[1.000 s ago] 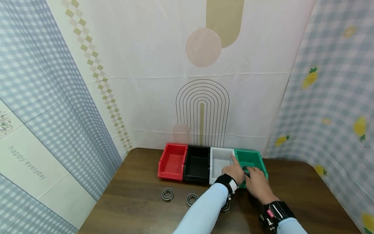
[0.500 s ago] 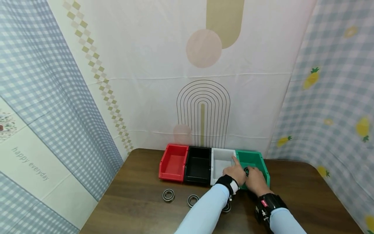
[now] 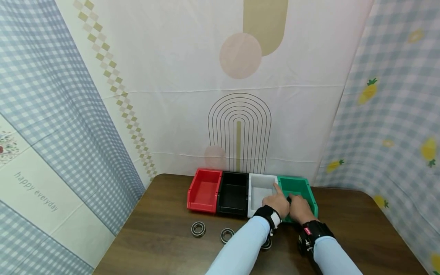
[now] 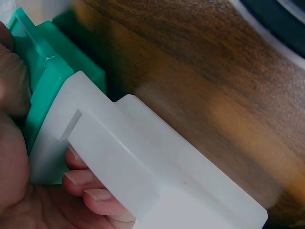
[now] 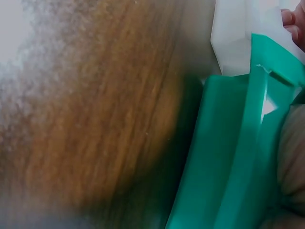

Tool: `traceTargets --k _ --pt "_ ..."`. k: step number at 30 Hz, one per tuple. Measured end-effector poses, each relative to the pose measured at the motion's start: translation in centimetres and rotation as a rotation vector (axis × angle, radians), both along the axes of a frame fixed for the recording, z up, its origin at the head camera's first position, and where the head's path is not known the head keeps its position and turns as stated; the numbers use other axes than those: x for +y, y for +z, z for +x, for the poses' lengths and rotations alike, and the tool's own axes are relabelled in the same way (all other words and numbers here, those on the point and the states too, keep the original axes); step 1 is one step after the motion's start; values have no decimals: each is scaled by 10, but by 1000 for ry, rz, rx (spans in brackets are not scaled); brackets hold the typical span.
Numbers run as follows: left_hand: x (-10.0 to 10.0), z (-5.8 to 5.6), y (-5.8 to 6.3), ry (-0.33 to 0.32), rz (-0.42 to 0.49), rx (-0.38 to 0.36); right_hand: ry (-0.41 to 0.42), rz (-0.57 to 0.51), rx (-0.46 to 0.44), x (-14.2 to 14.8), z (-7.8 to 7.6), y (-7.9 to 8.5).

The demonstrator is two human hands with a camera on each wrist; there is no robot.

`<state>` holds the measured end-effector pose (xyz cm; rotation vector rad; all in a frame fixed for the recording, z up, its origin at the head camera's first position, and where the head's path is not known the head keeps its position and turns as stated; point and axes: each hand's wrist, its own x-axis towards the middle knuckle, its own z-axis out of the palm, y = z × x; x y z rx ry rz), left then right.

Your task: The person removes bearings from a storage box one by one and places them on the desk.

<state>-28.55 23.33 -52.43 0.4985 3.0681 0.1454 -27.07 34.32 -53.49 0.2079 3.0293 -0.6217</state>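
Observation:
My left hand (image 3: 277, 204) grips the adjoining walls of the white bin (image 3: 253, 194) and the green bin (image 3: 302, 185). Its index finger lies along them toward the back, and the other fingertips (image 4: 81, 179) curl inside the white bin in the left wrist view. Reaching down into the green bin, my right hand (image 3: 301, 211) holds a ball bearing (image 3: 289, 199); only a dark bit of it shows beside the fingers. The right wrist view has the green bin's front wall (image 5: 217, 157) large, with the hand behind it at the right edge.
A red bin (image 3: 204, 191) and a black bin (image 3: 233, 193) continue the row leftward. On the brown table (image 3: 165, 244) in front lie a bearing (image 3: 198, 229), a second bearing (image 3: 225, 233) and a third bearing (image 3: 266, 243). My left sleeve (image 3: 237, 250) partly covers the latter two.
My right hand has moved forward and down, deeper into the green bin, with the bearing, which has gone mostly out of sight. The left hand has stayed on the bin walls.

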Motion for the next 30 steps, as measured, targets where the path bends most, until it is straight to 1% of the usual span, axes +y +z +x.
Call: traceTargets --k 2,9,13,16,22,27,30 --pt "0 0 1 0 -1 -6 -1 -2 -14 0 -1 2" --pt "0 1 3 11 11 4 -14 13 5 -1 -1 4" --pt "-1 3 4 11 -5 10 -9 24 55 -1 -1 1" --pt "-1 4 4 8 -12 -1 -2 22 96 0 -1 -2" --pt "1 1 2 7 2 -23 -2 11 124 3 -2 -7" --pt "1 -2 -2 14 13 -5 1 -2 157 2 0 -8" --pt "0 -2 -4 7 8 1 -3 -3 169 0 2 -7"
